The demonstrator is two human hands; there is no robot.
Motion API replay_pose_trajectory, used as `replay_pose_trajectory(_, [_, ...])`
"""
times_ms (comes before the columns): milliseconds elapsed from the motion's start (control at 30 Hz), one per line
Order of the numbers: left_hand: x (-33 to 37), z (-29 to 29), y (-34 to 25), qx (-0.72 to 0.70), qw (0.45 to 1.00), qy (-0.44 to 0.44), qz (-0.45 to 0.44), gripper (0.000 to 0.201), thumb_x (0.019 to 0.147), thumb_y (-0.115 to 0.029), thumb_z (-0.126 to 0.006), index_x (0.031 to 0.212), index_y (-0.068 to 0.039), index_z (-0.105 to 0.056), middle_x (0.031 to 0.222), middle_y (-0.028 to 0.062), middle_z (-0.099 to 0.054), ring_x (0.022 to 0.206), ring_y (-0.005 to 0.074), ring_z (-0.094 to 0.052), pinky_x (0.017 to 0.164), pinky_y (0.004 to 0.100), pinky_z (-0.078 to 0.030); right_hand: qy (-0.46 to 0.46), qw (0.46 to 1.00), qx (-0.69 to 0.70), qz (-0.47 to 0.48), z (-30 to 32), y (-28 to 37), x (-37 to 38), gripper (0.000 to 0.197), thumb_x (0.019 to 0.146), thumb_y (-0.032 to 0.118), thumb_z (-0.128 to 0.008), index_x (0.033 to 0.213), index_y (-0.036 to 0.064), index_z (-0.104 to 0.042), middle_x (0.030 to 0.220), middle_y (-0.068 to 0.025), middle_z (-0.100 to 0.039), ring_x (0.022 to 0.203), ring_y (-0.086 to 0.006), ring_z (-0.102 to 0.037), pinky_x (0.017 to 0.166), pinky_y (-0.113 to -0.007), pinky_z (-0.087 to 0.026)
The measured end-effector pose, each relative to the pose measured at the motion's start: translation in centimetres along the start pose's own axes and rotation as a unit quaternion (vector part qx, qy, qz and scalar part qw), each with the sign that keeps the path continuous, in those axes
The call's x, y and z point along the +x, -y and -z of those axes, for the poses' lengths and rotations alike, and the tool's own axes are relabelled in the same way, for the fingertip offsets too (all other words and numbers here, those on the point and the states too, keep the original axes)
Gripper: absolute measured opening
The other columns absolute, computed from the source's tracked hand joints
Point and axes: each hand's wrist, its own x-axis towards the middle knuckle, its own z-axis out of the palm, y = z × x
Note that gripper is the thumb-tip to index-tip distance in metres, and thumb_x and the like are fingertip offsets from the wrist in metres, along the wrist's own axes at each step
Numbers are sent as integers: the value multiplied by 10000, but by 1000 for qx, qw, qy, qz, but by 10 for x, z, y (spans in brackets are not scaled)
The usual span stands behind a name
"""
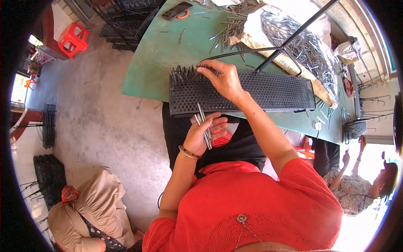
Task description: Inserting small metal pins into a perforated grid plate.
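Observation:
My left hand (202,132) is palm up just in front of a long black perforated rack (268,90), its fingers and thumb closed around several thin grey metal rods (208,137). The rods point up toward the rack's near edge. Over the rack, my right hand (222,80) pinches thumb and forefinger together beside a cluster of dark rods (182,76) standing upright in the holes at the left end. What the pinch holds is hidden among those rods. Many holes toward the right have no rods in them.
A green table (155,63) carries the rack, a torn sack (277,59) of loose rods, a rod pile (235,25) and a phone (177,11). A black metal bar (294,35) rises above the rack. People sit at lower left and right; a red stool (73,40) stands left.

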Motion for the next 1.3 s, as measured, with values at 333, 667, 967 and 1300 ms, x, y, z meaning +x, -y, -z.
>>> replay_pose_trajectory(333, [0,1,-2,5,1000,2,-4,395,929,-163,-454,1264,44,-422,1171,188,-563,1056,268,-581,903,423,-494,15,999,-10,-28,3,0,1,220,810,179,-689,937,2,-653,833,-101,-680,699,-159,-629,634,-291,-492])
replay_pose_trajectory(667, [-2,-1,-4,8,1000,-5,-5,388,926,-165,-460,1256,38,-433,1157,179,-573,1040,260,-589,888,420,-503,27,995,-70,61,-10,-5,1,164,772,130,-677,887,17,-650,812,-146,-650,749,-335,-614,664,-378,-487])
replay_pose_trajectory(967, [1,1,-2,3,1000,-8,7,370,927,-156,-452,1246,33,-449,1137,177,-584,1011,260,-600,883,411,-502,44,982,-88,162,-20,-1,4,178,795,107,-642,942,8,-636,865,-152,-627,772,-343,-600,662,-390,-484])
replay_pose_trajectory(1300, [2,1,-1,9,1000,-10,5,374,926,-148,-440,1250,39,-443,1146,197,-577,1013,268,-599,896,409,-492,-57,981,-162,91,-24,-2,0,140,804,116,-630,907,26,-651,814,-117,-601,720,-327,-589,627,-396,-469])
